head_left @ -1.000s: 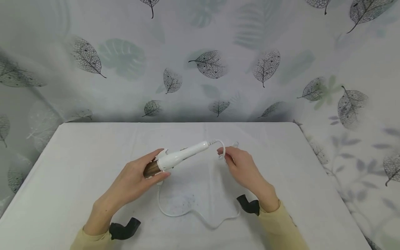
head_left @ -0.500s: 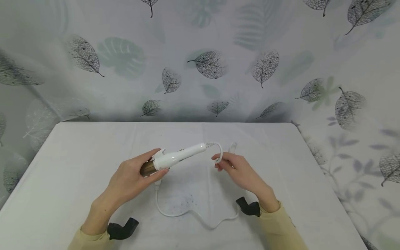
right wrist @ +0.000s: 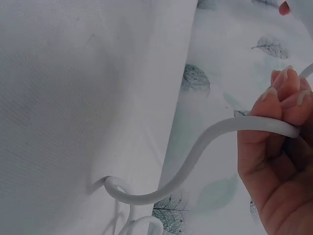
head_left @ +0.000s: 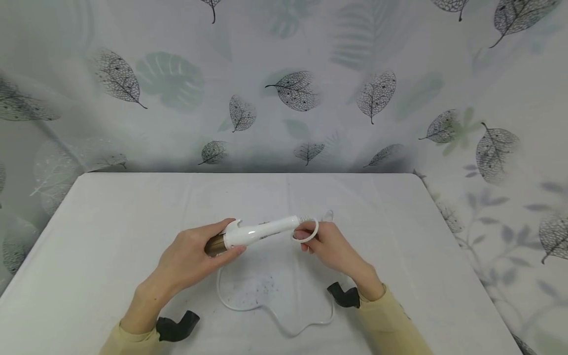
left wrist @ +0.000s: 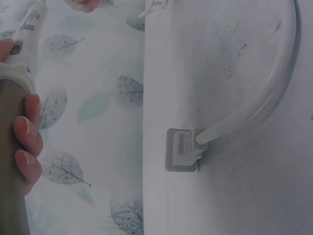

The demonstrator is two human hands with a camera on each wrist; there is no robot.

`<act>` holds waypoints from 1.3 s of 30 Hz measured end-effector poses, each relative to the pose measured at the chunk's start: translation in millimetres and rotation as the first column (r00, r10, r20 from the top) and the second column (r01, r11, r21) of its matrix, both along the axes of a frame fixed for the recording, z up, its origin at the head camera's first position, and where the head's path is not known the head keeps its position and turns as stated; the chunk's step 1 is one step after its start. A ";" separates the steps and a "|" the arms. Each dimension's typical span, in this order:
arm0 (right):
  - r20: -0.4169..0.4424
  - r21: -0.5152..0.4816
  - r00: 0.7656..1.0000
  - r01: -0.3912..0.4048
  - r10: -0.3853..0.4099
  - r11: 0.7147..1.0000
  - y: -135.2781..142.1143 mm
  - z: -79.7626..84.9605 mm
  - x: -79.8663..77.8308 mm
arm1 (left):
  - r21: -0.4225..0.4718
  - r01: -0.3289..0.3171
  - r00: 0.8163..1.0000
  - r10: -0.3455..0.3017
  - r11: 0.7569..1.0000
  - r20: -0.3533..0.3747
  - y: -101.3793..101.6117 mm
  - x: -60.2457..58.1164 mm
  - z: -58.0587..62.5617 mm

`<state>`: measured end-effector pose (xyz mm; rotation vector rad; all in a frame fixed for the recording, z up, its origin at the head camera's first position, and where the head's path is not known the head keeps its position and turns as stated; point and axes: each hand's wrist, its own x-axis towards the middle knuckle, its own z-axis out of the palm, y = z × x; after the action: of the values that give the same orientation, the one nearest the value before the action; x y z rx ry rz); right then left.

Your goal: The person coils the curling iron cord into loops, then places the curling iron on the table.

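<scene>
A white curling iron [head_left: 262, 231] with a bronze-coloured barrel [left wrist: 11, 156] is held above the table, its handle pointing right. My left hand [head_left: 188, 254] grips it around the barrel; its fingers curl along the barrel in the left wrist view. The white cord [head_left: 317, 232] leaves the handle's end and bends in a loop at my right hand [head_left: 335, 249]. In the right wrist view, that hand pinches the cord [right wrist: 195, 147] between curled fingers and thumb. The cord's plug [left wrist: 182, 151] is seen below the left hand in the left wrist view.
The rest of the cord [head_left: 290, 335] lies in a wavy line on the white-covered table [head_left: 111, 217]. Dark specks mark the cloth near the middle. A leaf-patterned curtain [head_left: 284, 113] stands behind and beside the table. Black bent pieces [head_left: 177, 326] sit at both wrists.
My right hand has moved left, close to the handle's end, and the cord there has curled into a tighter loop. The curling iron has dropped slightly and lies more level.
</scene>
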<state>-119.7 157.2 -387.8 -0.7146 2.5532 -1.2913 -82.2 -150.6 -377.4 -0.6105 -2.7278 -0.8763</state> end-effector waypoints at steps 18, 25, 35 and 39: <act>-0.312 0.159 0.948 -0.016 0.066 0.987 0.0 -6.9 -15.0 | -0.077 0.064 0.992 -0.055 0.995 0.109 1.7 3.4 -2.5; -0.392 0.173 0.919 0.016 0.054 0.985 2.3 -10.4 -17.6 | -0.078 0.074 0.987 -0.061 0.994 0.151 1.9 3.3 -2.4; -0.458 0.104 0.889 0.021 0.029 0.994 2.3 -9.7 -17.9 | -0.088 0.118 0.970 -0.096 0.989 0.222 2.3 -0.1 -4.8; -0.455 0.061 0.890 0.005 0.023 0.998 1.9 -7.7 -15.7 | -0.090 0.120 0.961 -0.093 0.989 0.261 3.3 -0.2 -7.3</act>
<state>-135.5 159.1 -395.6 -1.1336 2.9265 -1.1437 -82.4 -147.3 -384.7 -0.7170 -3.0133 -0.8975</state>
